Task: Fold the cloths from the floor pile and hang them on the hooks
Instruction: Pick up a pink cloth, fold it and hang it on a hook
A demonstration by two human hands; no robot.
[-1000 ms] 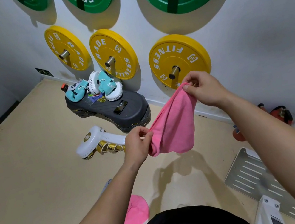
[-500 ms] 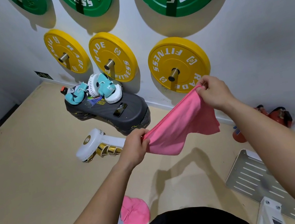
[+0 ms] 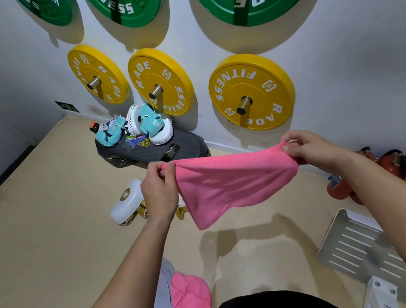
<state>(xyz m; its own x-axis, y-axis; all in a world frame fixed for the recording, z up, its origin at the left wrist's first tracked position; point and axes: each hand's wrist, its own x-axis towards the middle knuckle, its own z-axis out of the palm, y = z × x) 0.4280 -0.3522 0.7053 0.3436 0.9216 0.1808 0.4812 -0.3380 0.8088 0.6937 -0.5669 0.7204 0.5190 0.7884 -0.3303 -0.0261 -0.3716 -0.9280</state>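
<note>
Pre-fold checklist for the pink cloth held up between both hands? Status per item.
1. Left hand has a grip on one end of the pink cloth: ok.
2. Right hand has a grip on the other end: ok.
3. Top edge stretched between the hands: ok, roughly level, though bunched at each end.
4. Cloth hanging flat: not ok, the lower part sags to an uneven point.
5. Cloth clear of the floor: ok.
6. Free hook to hang it on: cannot tell; only the pegs carrying yellow plates show.
</note>
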